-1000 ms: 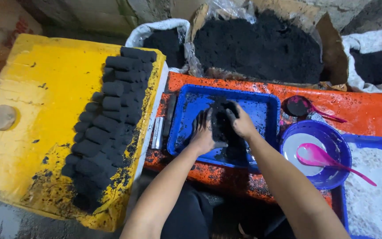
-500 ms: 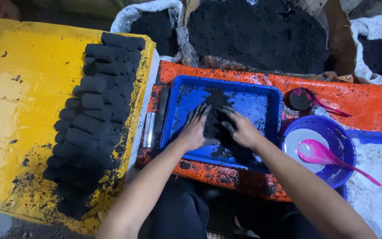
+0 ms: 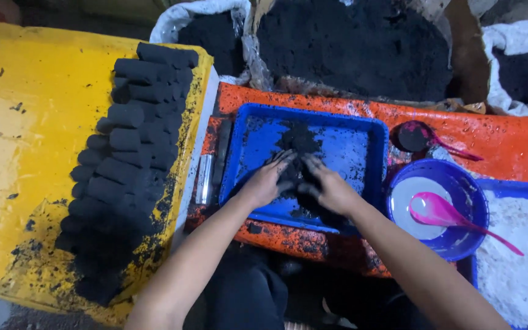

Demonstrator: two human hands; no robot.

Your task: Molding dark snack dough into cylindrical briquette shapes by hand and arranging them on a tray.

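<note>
My left hand (image 3: 267, 181) and my right hand (image 3: 330, 188) rest side by side in a blue tray (image 3: 368, 131), both blackened and pressed against a small heap of black powder (image 3: 298, 145) between them. The fingers cup the heap from either side; whether they close on anything is hidden by the powder. The tray stands on an orange surface (image 3: 508, 143). To the left, many black cylindrical briquettes (image 3: 131, 153) lie stacked in rows on a yellow board (image 3: 29, 140).
Sacks of black powder (image 3: 352, 46) stand behind the tray. A purple bowl (image 3: 459, 244) with white liquid and a pink spoon (image 3: 441, 214) sits at right, beside a blue tray of white powder (image 3: 520, 269). A metal tube (image 3: 203, 179) lies left of the tray.
Both hands have drawn a little toward me in the tray, gathering the black powder together. The camera view has shifted slightly.
</note>
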